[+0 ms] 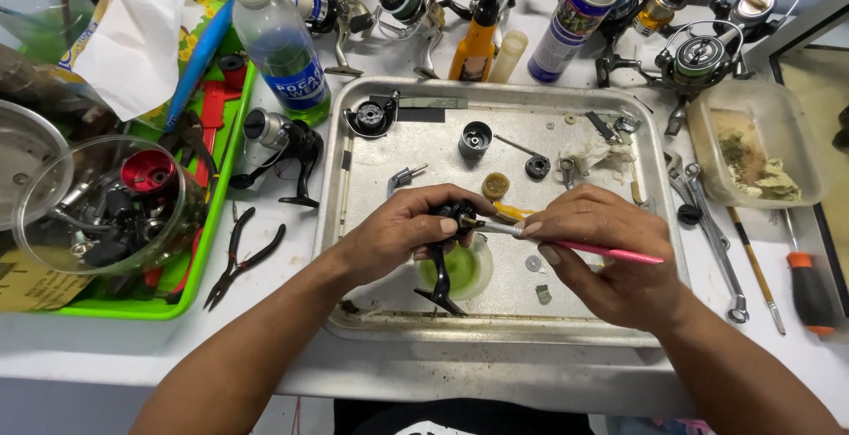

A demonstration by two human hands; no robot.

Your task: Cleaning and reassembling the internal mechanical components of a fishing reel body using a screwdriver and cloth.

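Over a metal tray (371, 316), my left hand (402, 232) grips a black fishing reel body (453, 214), its black stem (439, 289) pointing down. My right hand (610, 254) holds a pink-handled brush (610, 252), whose tip touches the reel body. Below the hands stands a small cup of green liquid (464, 271). Loose reel parts lie on the tray: a black side plate (371, 117), a dark spool (475, 139), a brass gear (495, 185), a black ring (537, 166) and a white washer (533, 263).
A green tray (190, 276) at left holds a clear bowl of parts (97, 209). Pliers (239, 254), a reel (283, 139) and a plastic bottle (283, 41) lie left of the metal tray. Spray can (575, 19), more reels, wrenches (712, 223), screwdriver (809, 289) and plastic tub (761, 139) at right.
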